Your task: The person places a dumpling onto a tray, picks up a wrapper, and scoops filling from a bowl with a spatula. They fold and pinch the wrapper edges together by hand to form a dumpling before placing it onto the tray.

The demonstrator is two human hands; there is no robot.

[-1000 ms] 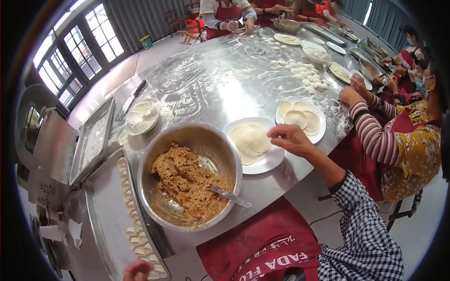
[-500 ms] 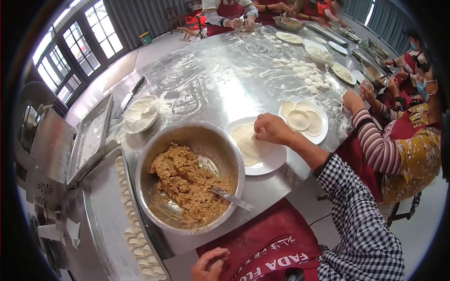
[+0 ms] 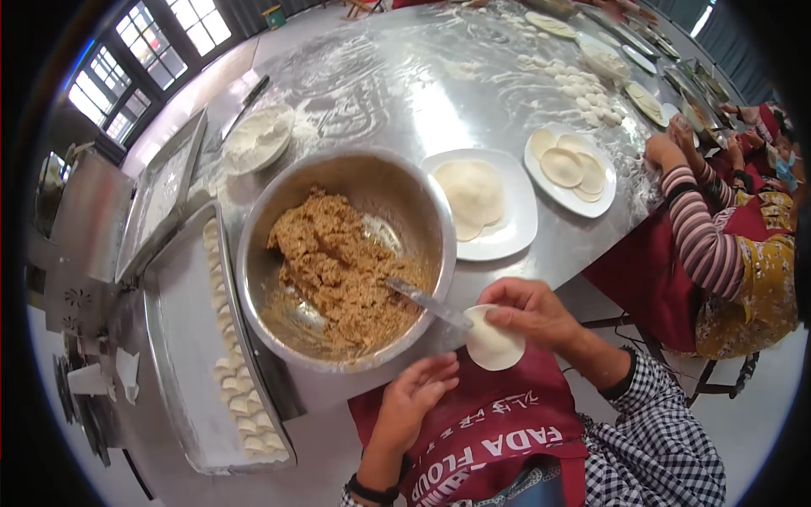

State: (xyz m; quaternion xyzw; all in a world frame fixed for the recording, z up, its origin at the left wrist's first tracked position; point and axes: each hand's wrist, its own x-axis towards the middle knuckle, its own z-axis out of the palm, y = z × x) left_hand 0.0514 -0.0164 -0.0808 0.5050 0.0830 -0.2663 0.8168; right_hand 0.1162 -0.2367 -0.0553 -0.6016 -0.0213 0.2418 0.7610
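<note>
Between the thumb and fingers of my right hand (image 3: 541, 319) is a round dumpling wrapper (image 3: 495, 345), held in front of the maroon apron. My left hand (image 3: 416, 395) is just left of it, fingers apart and holding nothing. Ahead of both hands, the steel bowl (image 3: 256, 291) contains brown minced filling (image 3: 334, 262). A flat metal spatula (image 3: 431, 302) rests in the filling, its handle reaching over the rim near the wrapper. Behind, a white plate (image 3: 517, 232) carries a stack of wrappers (image 3: 469, 196).
A second plate (image 3: 610, 193) of wrappers lies to the right. On the left, a metal tray (image 3: 182, 338) carries a row of dumplings (image 3: 245, 406), near a flour bowl (image 3: 258, 139). Dough pieces (image 3: 587, 93) lie on the floured table. A person in striped sleeves (image 3: 701, 220) works at right.
My right hand has come back from the wrapper plate with one wrapper in it. My left hand has risen and opened toward it. The view has tilted down.
</note>
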